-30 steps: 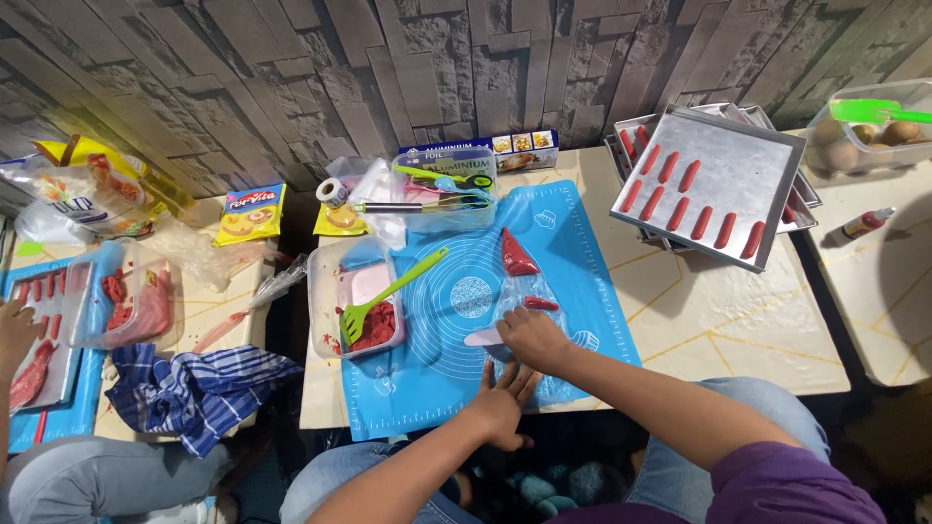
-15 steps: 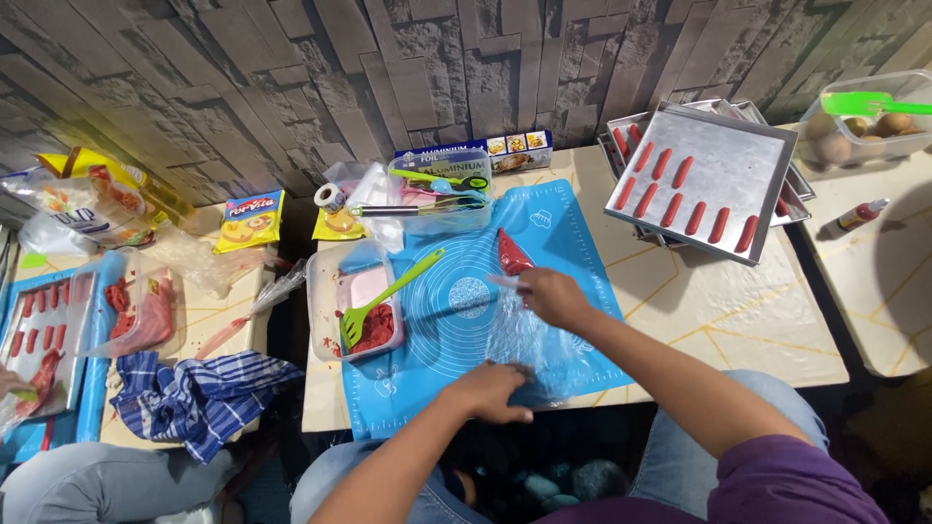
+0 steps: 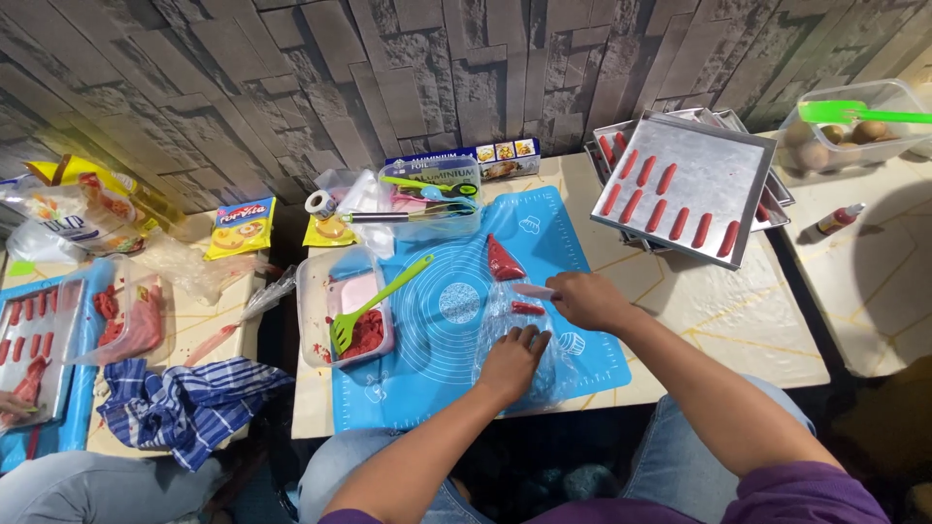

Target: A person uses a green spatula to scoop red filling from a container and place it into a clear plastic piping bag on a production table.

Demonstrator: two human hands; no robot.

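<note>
Pressing flat with the left hand [image 3: 512, 361], fingers spread and released on the clear plastic sheet [image 3: 519, 344] over the blue mat [image 3: 437, 320]; gripping a small pale tool [image 3: 534, 290] in the right hand [image 3: 587, 301] beside a red strip [image 3: 527, 309]. Best held taut, steady pressure. Nearby: red cone [image 3: 503, 260], tub with green spatula [image 3: 374, 303], metal tray [image 3: 684, 189] of red strips well apart, right.

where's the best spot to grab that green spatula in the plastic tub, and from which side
Grip the green spatula by the upper end of its handle, coming in from the right, over the blue mat. The handle sticks up and out past the rim of the clear tub, bare and free, while the slotted head lies down in the red mixture. The left hand is probably the nearer one.
</note>
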